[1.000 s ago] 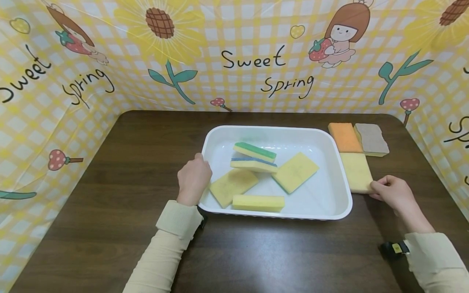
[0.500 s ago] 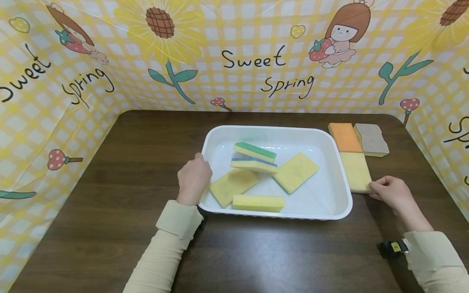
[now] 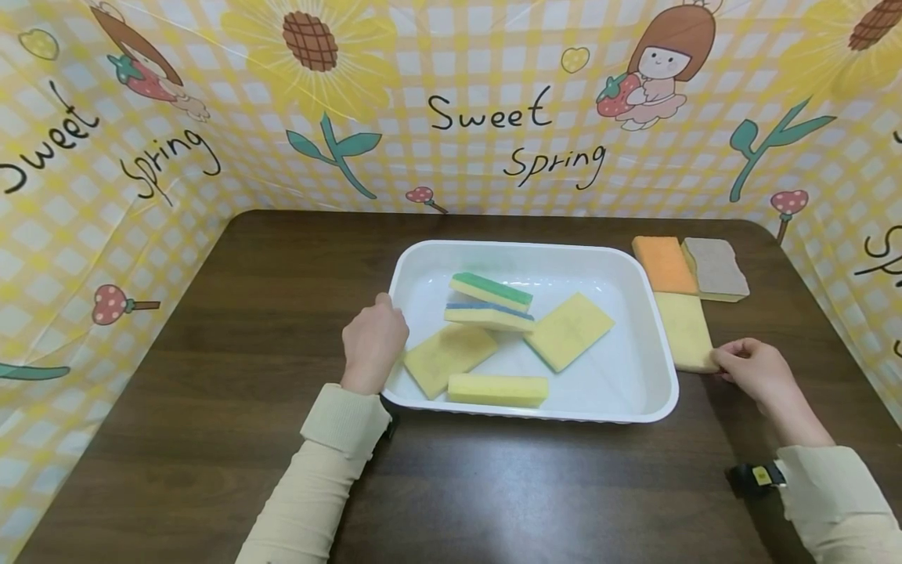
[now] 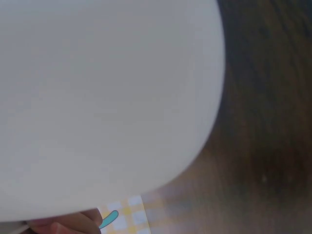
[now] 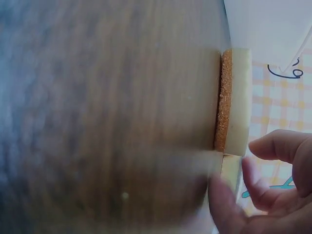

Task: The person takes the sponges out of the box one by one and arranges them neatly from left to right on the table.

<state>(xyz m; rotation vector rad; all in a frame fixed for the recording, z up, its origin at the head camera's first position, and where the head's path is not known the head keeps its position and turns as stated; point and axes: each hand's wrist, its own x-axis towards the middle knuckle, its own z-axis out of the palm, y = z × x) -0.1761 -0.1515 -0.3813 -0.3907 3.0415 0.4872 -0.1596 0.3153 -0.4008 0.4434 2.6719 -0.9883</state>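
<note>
My left hand grips the left rim of a white tray; curled fingers show beyond its edge in the left wrist view. To the right of the tray, a yellow sponge lies flat on the table. My right hand pinches its near right corner between thumb and index finger. In the right wrist view this sponge has a rough orange-brown layer underneath. An orange-topped sponge lies against its far side, and a grey-topped sponge lies beside that one.
Inside the tray are two flat yellow sponges, a yellow sponge block near the front wall, and green-topped and blue-topped sponges propped together. A patterned cloth rises behind the dark wooden table.
</note>
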